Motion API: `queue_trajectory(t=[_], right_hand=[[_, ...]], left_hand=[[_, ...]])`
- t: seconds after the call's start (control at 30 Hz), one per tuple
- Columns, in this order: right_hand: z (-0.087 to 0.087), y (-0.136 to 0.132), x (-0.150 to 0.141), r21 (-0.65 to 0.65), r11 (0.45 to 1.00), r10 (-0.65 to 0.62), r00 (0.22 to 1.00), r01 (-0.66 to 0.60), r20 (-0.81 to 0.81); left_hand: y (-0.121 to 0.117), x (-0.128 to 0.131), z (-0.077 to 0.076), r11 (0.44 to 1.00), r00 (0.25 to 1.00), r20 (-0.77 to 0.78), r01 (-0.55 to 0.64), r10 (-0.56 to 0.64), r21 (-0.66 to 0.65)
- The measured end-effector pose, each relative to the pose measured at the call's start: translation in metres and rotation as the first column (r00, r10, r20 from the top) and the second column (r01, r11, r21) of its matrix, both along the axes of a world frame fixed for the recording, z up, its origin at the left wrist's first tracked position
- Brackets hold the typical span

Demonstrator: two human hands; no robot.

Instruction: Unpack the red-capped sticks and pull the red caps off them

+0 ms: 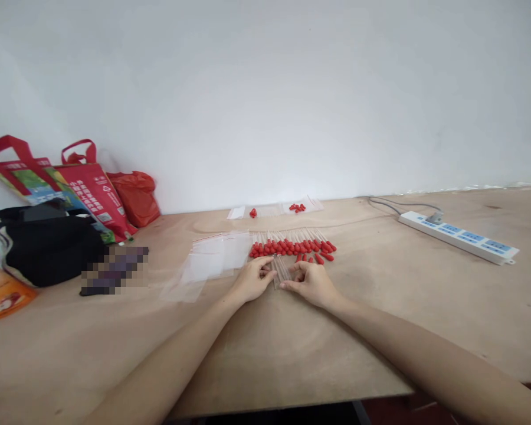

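Note:
Between my two hands lies a small bundle of thin clear tubes (281, 270) on the table. My left hand (253, 280) closes its thumb and fingers on the bundle's left side. From the right, my right hand (313, 284) pinches the same tubes with thumb and forefinger. Just beyond is a row of droppers (292, 247), red bulbs towards me and clear stems pointing to the wall. A few loose red rubber bulbs (319, 258) lie beside my right hand. Clear zip bags (210, 257) are spread, overlapping, left of the row.
More red bulbs (297, 208) lie on clear bags near the wall. A white power strip (460, 236) with a plugged-in cable is at right. Shopping bags (91, 192), a black cloth bag (48, 248), an orange packet (6, 292) and a blurred-out dark item (115, 270) fill the left side.

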State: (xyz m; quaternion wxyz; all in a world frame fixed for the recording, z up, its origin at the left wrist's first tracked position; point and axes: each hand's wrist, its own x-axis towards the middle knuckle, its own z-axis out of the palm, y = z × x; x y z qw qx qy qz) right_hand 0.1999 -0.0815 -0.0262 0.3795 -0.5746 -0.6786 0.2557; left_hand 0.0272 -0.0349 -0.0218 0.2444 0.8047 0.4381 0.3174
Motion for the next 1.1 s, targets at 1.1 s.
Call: queue_trajectory(t=[1.1], right_hand=[[0.004,0.008,0.027,0.537,0.842,-0.175,0.969,0.056,0.174]], left_hand=[[0.009,-0.015,0.037,0.866,0.955,-0.163,-0.141,0.246,0.480]])
